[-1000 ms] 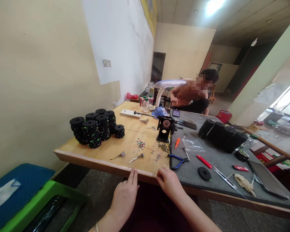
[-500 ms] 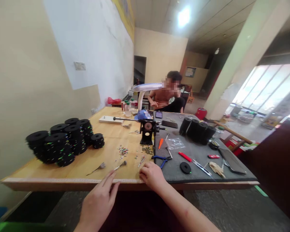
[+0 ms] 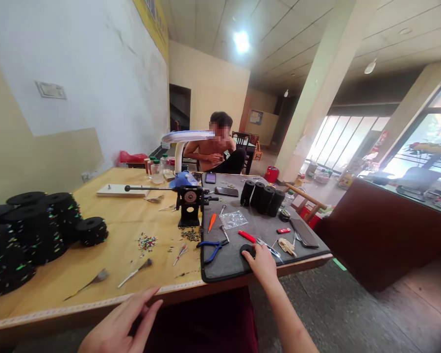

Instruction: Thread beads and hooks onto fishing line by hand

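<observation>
Desk [image 3: 113, 252], wood w/ grey mat [image 3: 226, 264]; pale-walled rm [image 3: 206, 73]. L hand [image 3: 122, 321] spread; R hand [image 3: 263, 264] on round blk disc [image 3: 244, 249], pinch unclear.

Head view, forward, down across table [image 3: 123, 215]

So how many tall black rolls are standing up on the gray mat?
4, in one row: leftmost roll by the flat dark slab, then second roll, third roll, and rightmost roll near the clear jar. More could hide behind them.
</observation>
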A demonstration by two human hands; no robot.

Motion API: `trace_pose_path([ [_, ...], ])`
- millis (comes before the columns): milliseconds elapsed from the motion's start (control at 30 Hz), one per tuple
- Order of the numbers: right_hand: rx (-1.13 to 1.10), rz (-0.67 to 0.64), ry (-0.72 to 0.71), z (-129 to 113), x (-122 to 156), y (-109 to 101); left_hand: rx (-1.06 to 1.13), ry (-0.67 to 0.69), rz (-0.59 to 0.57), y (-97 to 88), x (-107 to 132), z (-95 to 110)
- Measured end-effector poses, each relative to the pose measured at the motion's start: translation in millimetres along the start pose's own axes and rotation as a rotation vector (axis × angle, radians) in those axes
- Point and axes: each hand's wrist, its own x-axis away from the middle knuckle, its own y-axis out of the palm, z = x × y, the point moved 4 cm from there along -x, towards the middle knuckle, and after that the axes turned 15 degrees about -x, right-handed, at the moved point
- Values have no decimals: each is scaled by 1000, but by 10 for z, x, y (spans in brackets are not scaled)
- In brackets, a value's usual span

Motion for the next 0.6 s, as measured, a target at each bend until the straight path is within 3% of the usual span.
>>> trace_pose_path([
  [133,-89,-18,-12,50,-19,82,186,-127,-163,57,-137,221],
  [200,-310,-9,-60,-38,21,92,283,-194,-277,121,-167,274],
  [267,-677,-50,-136,-219,108,84,366,-231,-384,179,-212,331],
  [333,-1073,-193,-106,-463,239,103,420,-238,-456,212,-300,405],
  [433,-1476,-489,73,-906,476,166,502,-220,-452,223,-493,522],
  [500,-1608,-620,180,-1167,598,188,591,-190,-429,232,-614,584],
  [600,-1720,-671,227,-1428,661,189,676,-159,-435,257,-722,623],
])
